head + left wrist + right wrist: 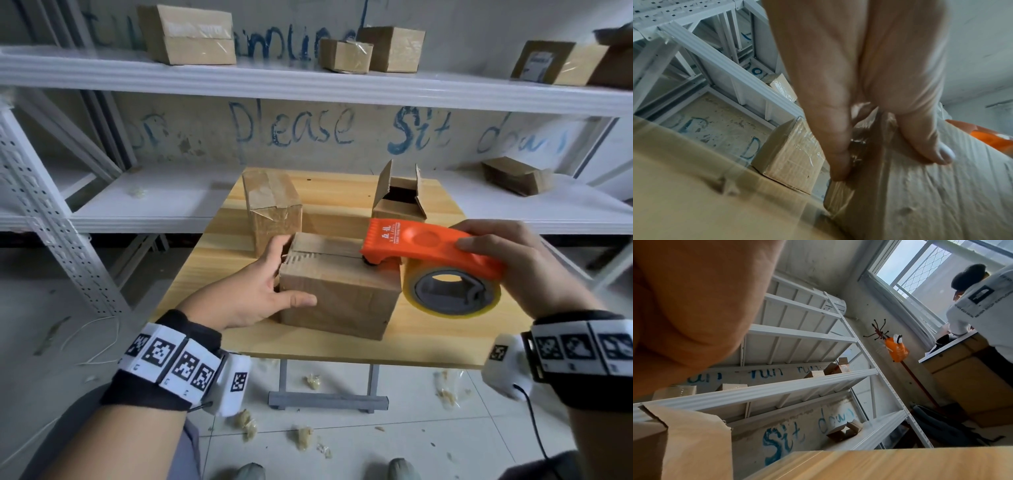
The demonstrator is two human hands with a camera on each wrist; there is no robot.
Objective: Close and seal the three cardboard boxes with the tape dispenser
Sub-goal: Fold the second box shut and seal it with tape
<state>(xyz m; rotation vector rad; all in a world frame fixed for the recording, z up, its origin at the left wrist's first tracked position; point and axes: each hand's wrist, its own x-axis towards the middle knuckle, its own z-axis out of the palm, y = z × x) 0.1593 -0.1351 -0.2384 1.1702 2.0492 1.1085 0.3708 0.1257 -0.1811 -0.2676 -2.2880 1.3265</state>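
on a small wooden table (346, 349), the left hand (255, 291) clasps the near box (339, 298) at its left end, thumb on the front face and fingers over the far top edge. the right hand (513, 267) is wrapped around the orange tape dispenser (424, 250), whose front end sits on the box's closed top at the right side. behind stand a taped box (274, 205) at left and an open box (399, 198), flaps up, at right. white shelving (308, 85) holds more cartons.
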